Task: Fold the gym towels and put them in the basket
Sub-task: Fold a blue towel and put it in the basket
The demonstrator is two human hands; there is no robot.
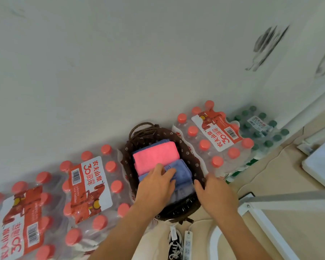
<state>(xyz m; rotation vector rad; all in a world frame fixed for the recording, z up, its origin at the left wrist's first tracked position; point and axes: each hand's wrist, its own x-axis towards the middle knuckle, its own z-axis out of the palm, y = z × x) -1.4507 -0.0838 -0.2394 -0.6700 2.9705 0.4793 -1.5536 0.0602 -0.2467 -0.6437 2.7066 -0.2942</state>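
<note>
The left hand (156,186) is lying open, fingers flat, pressing the folded blue towel (184,171) into the basket (188,147), right at 6 o'clock of the pink towel (156,156) sitting folded inside. The right hand (216,196) is resting at the rim's 4 o'clock, though I cannot tell whether it's gripping. The smart play is steadying the basket there while the left palm is smoothing the blue one flat, edges tucked below the rim.
</note>
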